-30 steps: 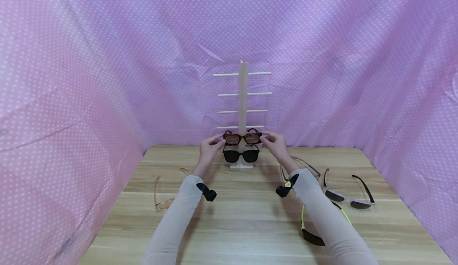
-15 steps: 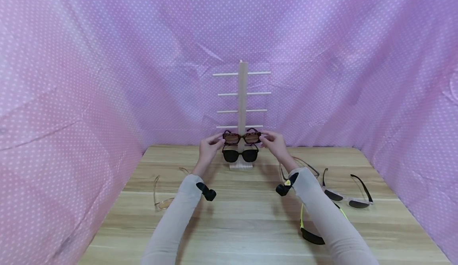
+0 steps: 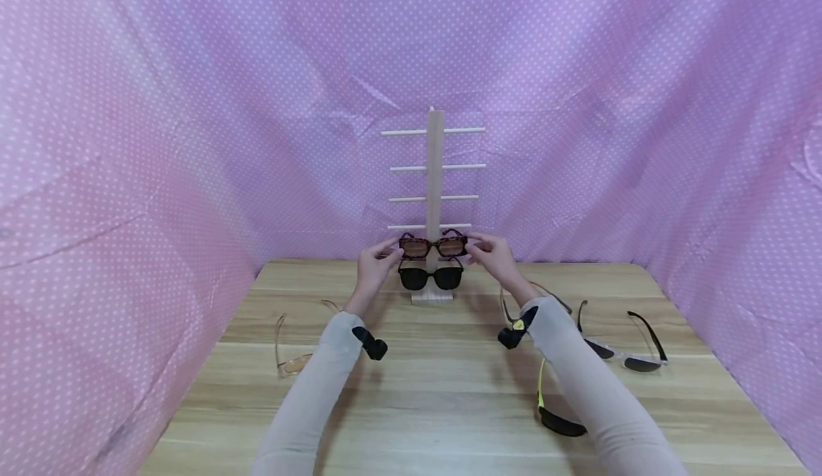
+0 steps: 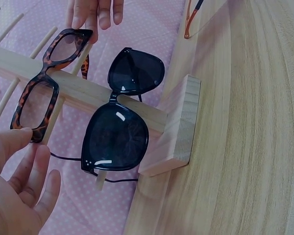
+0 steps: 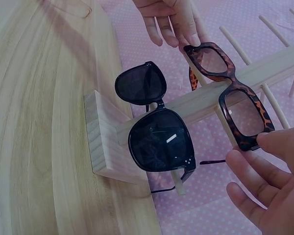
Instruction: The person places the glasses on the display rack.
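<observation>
Tortoiseshell sunglasses (image 3: 433,247) with brownish lenses sit at a low peg of the wooden display stand (image 3: 434,176), lenses facing me. My left hand (image 3: 374,267) pinches their left corner between thumb and fingers; my right hand (image 3: 496,260) pinches the right corner. In the left wrist view the tortoiseshell frame (image 4: 50,73) crosses in front of the stand's post. Just below hang black sunglasses (image 3: 431,278) with dark lenses, on the lowest peg near the base. Neither hand touches the black pair (image 5: 160,139) in the right wrist view.
Bare pegs stick out above on both sides of the post. Amber-lensed glasses (image 3: 297,364) lie on the wooden table (image 3: 411,404) at left. On the right lie clear-framed sunglasses (image 3: 642,364), yellow-green sport sunglasses (image 3: 560,423) and thin-framed glasses (image 3: 557,297), partly behind my right arm.
The view has shifted very slightly. Both hands keep hold of the tortoiseshell sunglasses at the same peg; my right forearm has moved slightly, covering more of the yellow-green pair.
</observation>
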`<state>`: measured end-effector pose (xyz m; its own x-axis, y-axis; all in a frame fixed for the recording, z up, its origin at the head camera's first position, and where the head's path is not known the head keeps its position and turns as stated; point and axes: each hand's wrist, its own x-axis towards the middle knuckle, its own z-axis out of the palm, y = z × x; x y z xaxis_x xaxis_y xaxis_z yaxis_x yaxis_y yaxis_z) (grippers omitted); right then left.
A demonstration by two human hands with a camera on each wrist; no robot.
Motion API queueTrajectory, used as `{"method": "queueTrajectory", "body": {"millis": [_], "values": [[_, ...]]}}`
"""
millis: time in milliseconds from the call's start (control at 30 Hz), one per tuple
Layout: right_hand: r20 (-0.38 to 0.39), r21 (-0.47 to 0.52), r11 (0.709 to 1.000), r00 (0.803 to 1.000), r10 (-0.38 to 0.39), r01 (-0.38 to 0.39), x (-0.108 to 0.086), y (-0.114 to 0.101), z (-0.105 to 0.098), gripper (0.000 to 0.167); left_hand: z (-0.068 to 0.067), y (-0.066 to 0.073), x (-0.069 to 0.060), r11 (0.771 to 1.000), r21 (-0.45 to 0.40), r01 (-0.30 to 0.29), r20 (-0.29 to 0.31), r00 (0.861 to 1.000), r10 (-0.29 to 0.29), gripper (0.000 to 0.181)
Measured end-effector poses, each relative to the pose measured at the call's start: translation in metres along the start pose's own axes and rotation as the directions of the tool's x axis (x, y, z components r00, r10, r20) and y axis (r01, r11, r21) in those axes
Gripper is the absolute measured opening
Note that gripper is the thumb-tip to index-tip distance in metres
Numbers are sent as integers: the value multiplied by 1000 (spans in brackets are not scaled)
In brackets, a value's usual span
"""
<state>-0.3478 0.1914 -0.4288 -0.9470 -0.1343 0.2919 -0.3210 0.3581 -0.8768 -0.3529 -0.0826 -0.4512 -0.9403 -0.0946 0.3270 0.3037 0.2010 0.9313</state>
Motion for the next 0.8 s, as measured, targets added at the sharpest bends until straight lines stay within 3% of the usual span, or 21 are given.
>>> {"method": "queueTrajectory", "body": {"millis": [267, 533, 667, 800], "values": [[46, -49, 999, 999, -11, 13, 0, -4, -5, 41, -1, 1, 0, 999, 40, -1, -11, 1000, 2, 30], [142, -122, 989, 988, -65, 83, -5, -12, -19, 41, -3, 10, -6, 995, 97, -24, -59, 998, 29, 30], [219, -189, 973, 972, -86, 129, -11, -18, -31, 39, 2, 18, -11, 993, 83, -86, -57, 994, 91, 25], [277, -216, 964, 956, -94, 157, -21, -25, -45, 37, 12, 30, -22, 983, 56, -176, 29, 984, 175, 22]]}}
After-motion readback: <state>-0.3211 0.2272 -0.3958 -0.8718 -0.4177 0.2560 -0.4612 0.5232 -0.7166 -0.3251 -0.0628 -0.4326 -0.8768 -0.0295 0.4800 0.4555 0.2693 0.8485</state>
